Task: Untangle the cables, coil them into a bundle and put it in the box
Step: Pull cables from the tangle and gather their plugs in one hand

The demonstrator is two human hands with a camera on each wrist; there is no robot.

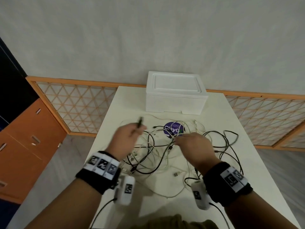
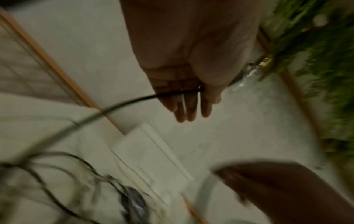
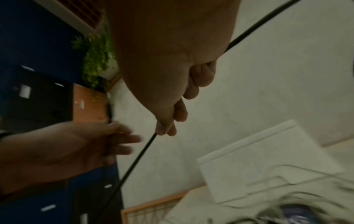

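A tangle of black and white cables [image 1: 165, 154] lies spread on the white table [image 1: 165, 205]. My left hand [image 1: 138, 129] is raised over the tangle's left side and pinches the end of a black cable [image 1: 140, 122]; in the left wrist view this cable [image 2: 134, 100] crosses the fingers of the hand [image 2: 191, 94] under the thumb. My right hand [image 1: 177, 139] hovers over the middle of the tangle, and in the right wrist view it [image 3: 164, 131] pinches a black cable [image 3: 138, 159] between thumb and fingertips. The white foam box [image 1: 175, 95] stands behind the cables with its lid on.
A purple round sticker [image 1: 173, 128] lies under the cables. A loose USB plug [image 1: 176, 174] rests near the front. An orange cabinet [image 1: 29, 138] stands at the left, and a lattice screen [image 1: 79, 104] runs behind the table. Table edges fall away left and right.
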